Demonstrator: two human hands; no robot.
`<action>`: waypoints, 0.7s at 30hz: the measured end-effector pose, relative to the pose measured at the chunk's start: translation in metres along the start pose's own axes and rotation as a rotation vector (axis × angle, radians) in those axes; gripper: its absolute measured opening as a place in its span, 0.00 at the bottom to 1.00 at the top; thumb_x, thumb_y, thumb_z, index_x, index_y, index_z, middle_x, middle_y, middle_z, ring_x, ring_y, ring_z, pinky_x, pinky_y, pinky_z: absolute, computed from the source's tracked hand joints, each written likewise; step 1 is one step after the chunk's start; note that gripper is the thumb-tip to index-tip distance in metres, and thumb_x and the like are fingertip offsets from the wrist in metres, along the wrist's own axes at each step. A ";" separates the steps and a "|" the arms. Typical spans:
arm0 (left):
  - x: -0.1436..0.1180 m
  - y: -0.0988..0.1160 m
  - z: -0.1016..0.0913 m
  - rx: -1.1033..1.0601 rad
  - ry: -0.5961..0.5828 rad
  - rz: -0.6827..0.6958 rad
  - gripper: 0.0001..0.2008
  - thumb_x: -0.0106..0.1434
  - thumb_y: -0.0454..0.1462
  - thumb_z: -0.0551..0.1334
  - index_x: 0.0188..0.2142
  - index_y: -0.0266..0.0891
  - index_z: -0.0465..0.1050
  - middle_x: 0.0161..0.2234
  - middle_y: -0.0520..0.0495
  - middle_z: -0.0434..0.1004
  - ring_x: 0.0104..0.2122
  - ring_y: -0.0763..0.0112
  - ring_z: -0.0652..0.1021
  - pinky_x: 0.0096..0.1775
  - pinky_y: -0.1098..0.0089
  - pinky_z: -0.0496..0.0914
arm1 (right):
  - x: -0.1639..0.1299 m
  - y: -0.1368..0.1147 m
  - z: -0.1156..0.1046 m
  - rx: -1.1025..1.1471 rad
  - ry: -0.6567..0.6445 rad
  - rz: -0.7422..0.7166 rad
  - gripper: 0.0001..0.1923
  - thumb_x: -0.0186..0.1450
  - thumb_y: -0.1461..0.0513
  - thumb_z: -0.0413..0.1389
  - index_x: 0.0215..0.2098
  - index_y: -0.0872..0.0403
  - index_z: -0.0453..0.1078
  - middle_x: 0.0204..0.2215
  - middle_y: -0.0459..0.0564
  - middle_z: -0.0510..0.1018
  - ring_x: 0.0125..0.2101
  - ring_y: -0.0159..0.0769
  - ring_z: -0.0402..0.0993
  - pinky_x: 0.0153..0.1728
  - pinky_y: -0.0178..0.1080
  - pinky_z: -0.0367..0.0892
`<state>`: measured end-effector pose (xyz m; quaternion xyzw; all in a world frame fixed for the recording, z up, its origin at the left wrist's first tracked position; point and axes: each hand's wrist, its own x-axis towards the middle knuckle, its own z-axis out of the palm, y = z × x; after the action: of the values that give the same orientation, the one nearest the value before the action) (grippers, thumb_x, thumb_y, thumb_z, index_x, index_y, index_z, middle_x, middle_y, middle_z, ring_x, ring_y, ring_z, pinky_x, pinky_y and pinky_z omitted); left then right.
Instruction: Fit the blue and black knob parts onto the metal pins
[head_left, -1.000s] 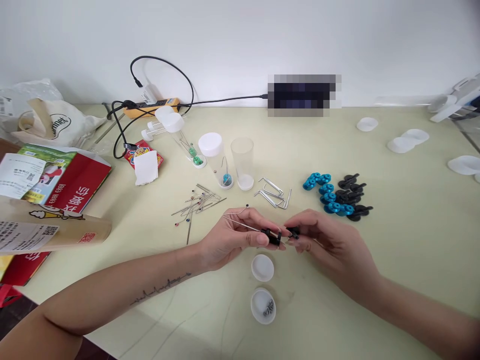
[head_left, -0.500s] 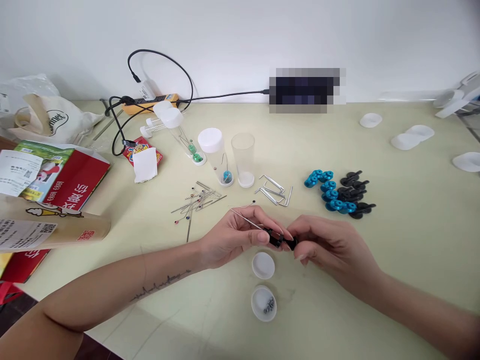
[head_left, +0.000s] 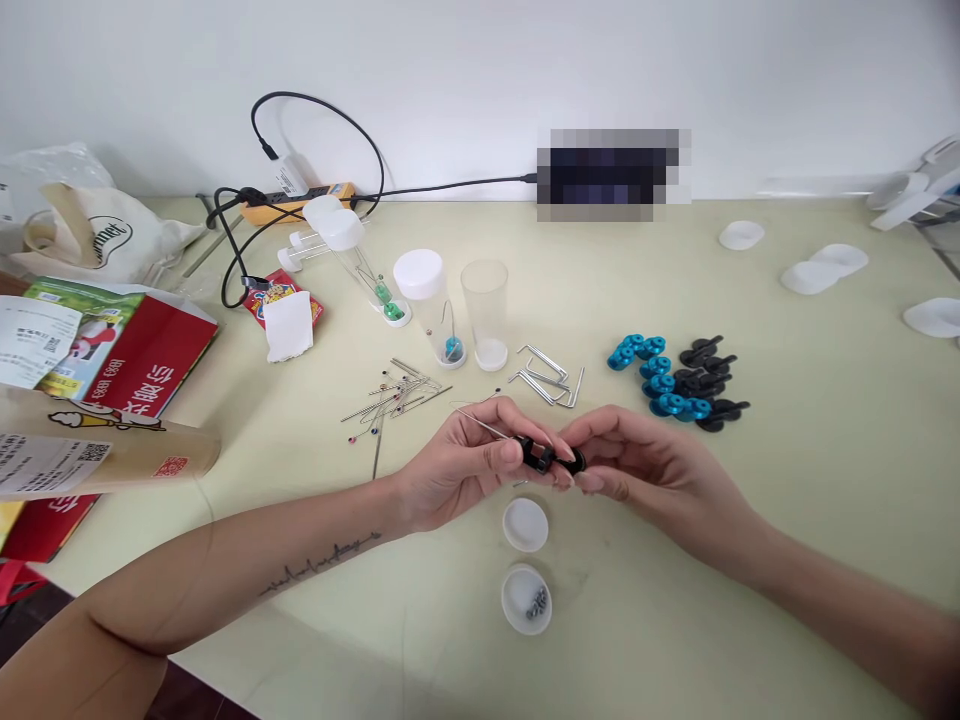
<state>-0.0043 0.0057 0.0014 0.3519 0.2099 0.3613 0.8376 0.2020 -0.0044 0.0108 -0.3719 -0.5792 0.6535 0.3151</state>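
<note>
Our hands (head_left: 480, 465) meet mid-table (head_left: 825, 480) | two caps (head_left: 525, 523) just before them | pins (head_left: 390, 400) behind-left | tubes (head_left: 484, 315) behind | hex keys (head_left: 551, 378) right of tubes | knobs (head_left: 679, 382) farther right | boxes (head_left: 112, 370) far left

I have both forearms coming in low from the bottom corners and meeting in the middle, bare to the elbow. My left hand (head_left: 465, 462) lies with the palm turned inward and up, thumb on top, the fingers curled, thumb and forefinger pressed together in a tight pinch. A line tattoo runs along the inner side of that forearm. My right hand (head_left: 645, 465) faces it, wrist slightly raised, knuckles up, the fingers bent and drawn in so that its fingertips (head_left: 581, 478) meet those of the left. Both grips are closed at the fingertips, the two hands touching there.
</note>
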 end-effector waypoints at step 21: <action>-0.001 -0.004 0.000 0.052 0.221 0.006 0.07 0.53 0.33 0.67 0.34 0.36 0.74 0.34 0.48 0.79 0.38 0.65 0.79 0.48 0.62 0.71 | -0.014 0.006 0.010 -0.753 0.387 -0.493 0.16 0.62 0.69 0.54 0.46 0.45 0.67 0.39 0.48 0.76 0.35 0.34 0.75 0.30 0.36 0.72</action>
<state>-0.0032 0.0037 -0.0016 0.3319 0.3093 0.3947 0.7990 0.2006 -0.0221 0.0066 -0.4263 -0.7769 0.2235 0.4060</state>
